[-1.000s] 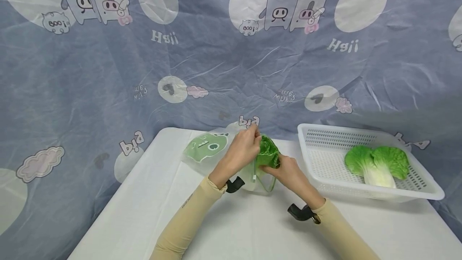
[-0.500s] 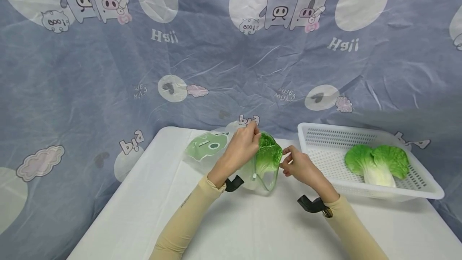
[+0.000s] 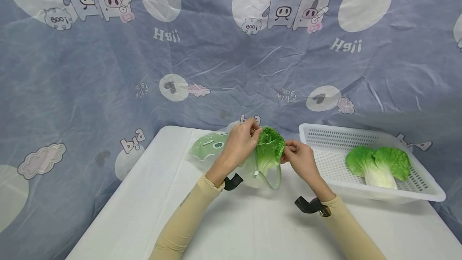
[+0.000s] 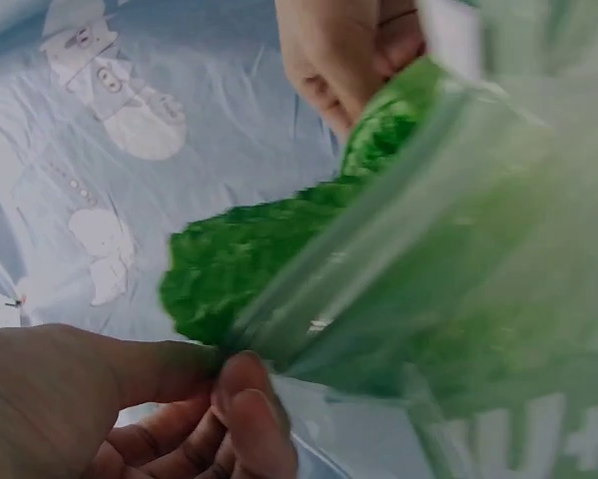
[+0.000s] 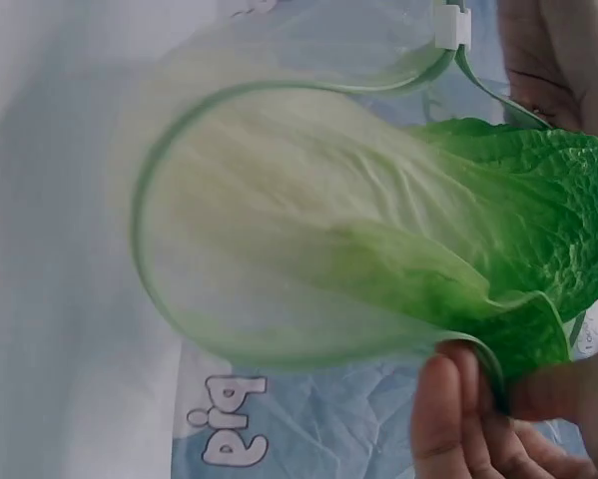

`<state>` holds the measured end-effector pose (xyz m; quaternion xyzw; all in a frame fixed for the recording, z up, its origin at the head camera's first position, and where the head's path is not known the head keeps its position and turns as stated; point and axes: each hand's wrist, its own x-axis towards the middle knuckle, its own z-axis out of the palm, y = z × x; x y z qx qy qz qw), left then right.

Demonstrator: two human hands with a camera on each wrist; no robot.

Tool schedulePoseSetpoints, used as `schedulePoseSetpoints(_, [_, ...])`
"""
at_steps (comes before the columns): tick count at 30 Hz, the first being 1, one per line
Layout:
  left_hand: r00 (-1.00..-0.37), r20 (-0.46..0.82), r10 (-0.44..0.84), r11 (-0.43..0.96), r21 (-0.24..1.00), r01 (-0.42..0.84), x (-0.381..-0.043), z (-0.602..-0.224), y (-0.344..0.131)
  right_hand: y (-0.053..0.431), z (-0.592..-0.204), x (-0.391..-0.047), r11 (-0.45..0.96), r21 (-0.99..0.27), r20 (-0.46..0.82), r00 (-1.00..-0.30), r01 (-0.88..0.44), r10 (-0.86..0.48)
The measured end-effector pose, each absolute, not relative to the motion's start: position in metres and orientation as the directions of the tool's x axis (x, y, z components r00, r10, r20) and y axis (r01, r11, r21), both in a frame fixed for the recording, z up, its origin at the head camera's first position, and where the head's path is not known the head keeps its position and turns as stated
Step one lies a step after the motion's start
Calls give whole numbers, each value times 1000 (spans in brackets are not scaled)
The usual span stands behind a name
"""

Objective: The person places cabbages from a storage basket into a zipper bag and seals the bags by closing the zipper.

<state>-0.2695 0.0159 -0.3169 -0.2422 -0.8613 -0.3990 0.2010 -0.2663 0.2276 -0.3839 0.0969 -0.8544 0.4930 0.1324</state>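
A translucent zip bag point(image 3: 205, 147) with a green cartoon print lies at the table's middle, its green-edged mouth facing right. In that mouth sits a leafy Chinese cabbage point(image 3: 268, 145); the pale stem point(image 5: 279, 190) shows behind the bag's film, and the green leaf tips poke out past the rim. My left hand point(image 3: 240, 141) pinches the far edge of the mouth between thumb and finger, as the left wrist view shows. Opposite it, my right hand point(image 5: 508, 419) pinches the other edge of the rim beside the leaves. A white slider point(image 5: 452, 27) sits on the zip.
To the right stands a white perforated basket point(image 3: 312, 185) with another Chinese cabbage point(image 3: 379, 167) lying in it. A patterned blue-grey cloth point(image 3: 223, 59) hangs behind the white table point(image 3: 144, 212).
My right hand has let go of the cabbage, moved right, and now pinches the bag's rim. The leaves show more fully. My left hand keeps its hold on the bag.
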Motion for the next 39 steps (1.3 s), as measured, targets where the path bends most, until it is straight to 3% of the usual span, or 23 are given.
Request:
schedulePoseSetpoints(7, [-773, 597, 215, 491, 618, 614, -263, -311, 14, 233, -366, -261, 266, -933, 292, -943, -243, 160])
schedulePoseSetpoints(12, [-743, 599, 299, 515, 554, 654, -245, -302, 8, 240, -357, -259, 173, -958, 267, -928, -228, 258])
schedulePoseSetpoints(18, [-787, 291, 543, 654, 442, 614, -226, -298, 4, 246, -355, -259, 126, -966, 253, -922, -225, 292])
schedulePoseSetpoints(23, [-794, 135, 592, 729, 330, 600, -234, -309, 12, 248, -357, -260, 124, -965, 259, -919, -231, 298])
schedulePoseSetpoints(31, [-800, 135, 585, 735, 328, 593, -250, -318, 19, 250, -356, -259, 123, -968, 247, -922, -220, 299])
schedulePoseSetpoints(39, [-833, 245, 496, 674, 497, 547, -257, -312, 12, 258, -352, -258, 200, -953, 280, -918, -229, 282])
